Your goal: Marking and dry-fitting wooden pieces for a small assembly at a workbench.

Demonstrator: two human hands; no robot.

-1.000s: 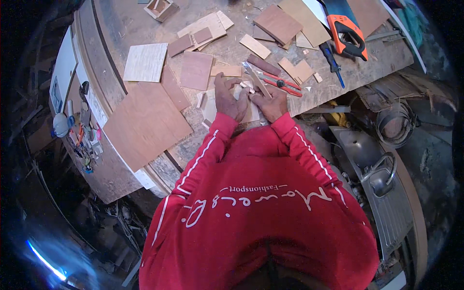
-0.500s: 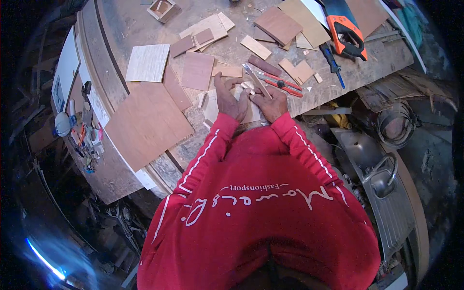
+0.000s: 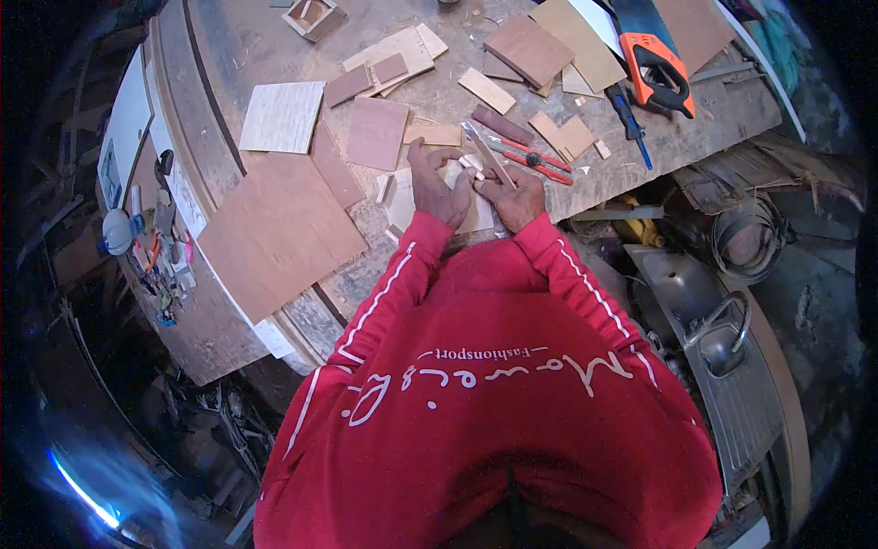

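My left hand (image 3: pixel 437 190) and right hand (image 3: pixel 508 195) meet over a pale sheet (image 3: pixel 402 197) at the near edge of the workbench (image 3: pixel 274 55), fingers pinched around a small wood piece (image 3: pixel 472 165), though I cannot tell which hand truly grips it. Just beyond my right knuckles lie a metal ruler (image 3: pixel 488 156) and a red utility knife (image 3: pixel 535 163). Farther out sit a reddish plywood panel (image 3: pixel 279 233), scattered offcuts (image 3: pixel 377 133), and an orange-handled saw (image 3: pixel 651 57).

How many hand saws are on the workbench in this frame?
1. The saw with the orange and black handle lies at the far right of the workbench, beyond the right hand and the red knife. Others may be hidden under the wood pieces.
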